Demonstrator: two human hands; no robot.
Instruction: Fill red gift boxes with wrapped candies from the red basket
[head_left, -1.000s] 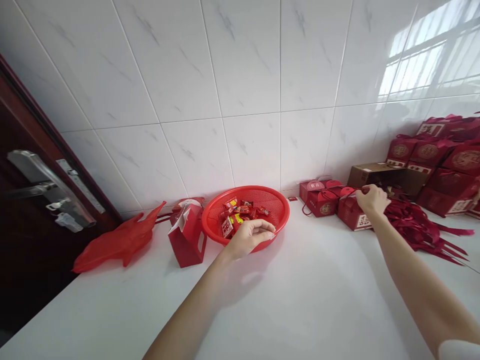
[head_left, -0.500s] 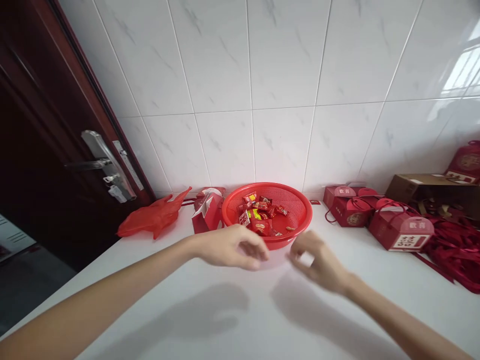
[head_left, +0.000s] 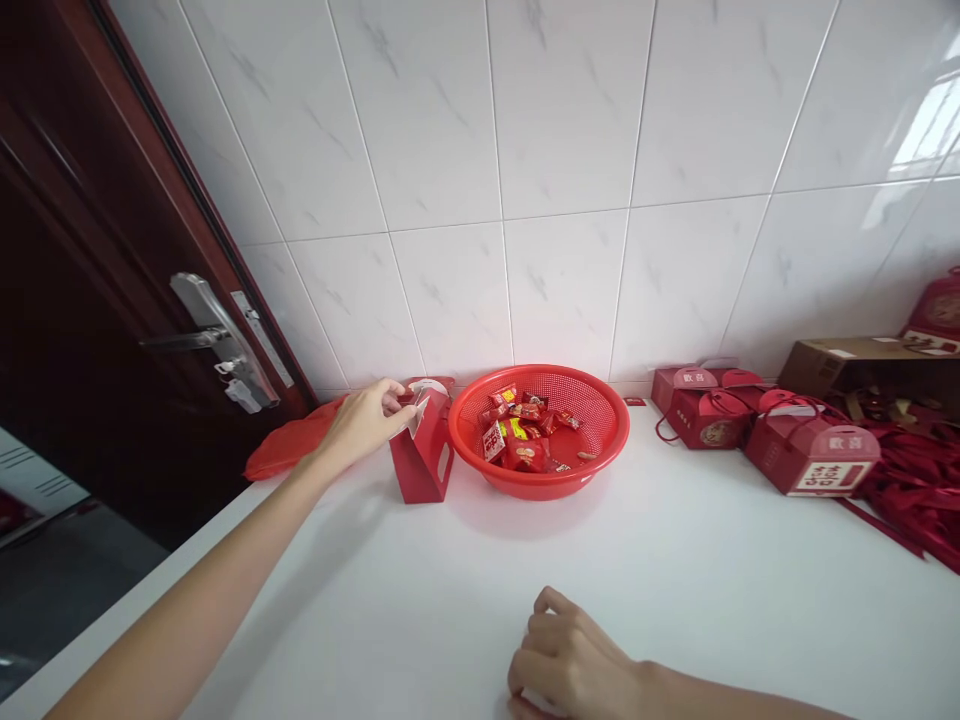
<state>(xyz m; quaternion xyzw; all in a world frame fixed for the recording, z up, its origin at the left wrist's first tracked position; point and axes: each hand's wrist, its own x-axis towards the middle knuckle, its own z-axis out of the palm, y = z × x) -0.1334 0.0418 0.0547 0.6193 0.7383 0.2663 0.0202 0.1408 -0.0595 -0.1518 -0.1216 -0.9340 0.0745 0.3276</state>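
- The left hand (head_left: 371, 415) is up at the top of the red box (head_left: 424, 462), coming from its left side, maybe because the top is the easiest part to get at.
- The box stands up on the white table (head_left: 420, 610), left of the middle and just left of the basket (head_left: 540, 486). It sits on its flat bottom, so it can likely stand up by itself.
- Its top is open, with the flaps poking up, so there are thin edges up there for fingers to hold.
- The right hand (head_left: 570, 655) is low, at the near side of the table, well apart from the box. Its fingers are curled in.
- I cannot tell if either hand is clamped on something: the left thumb and fingers bend around the box's top edge, and the right fingertips are tucked under and cut off.
- The sweets (head_left: 529, 430) lie in a loose heap in the basket. Its sides slope up all around, which should stop them from sliding off.
- The other boxes (head_left: 810, 450) are in a group on the right, near the wall (head_left: 555, 290), maybe to keep them tidy.
- Ribbons (head_left: 919, 490) lie in a heap at the far right, in front of a brown carton (head_left: 840, 352).
- The red bag (head_left: 285, 442) lies flat on the left, near the door (head_left: 90, 250).
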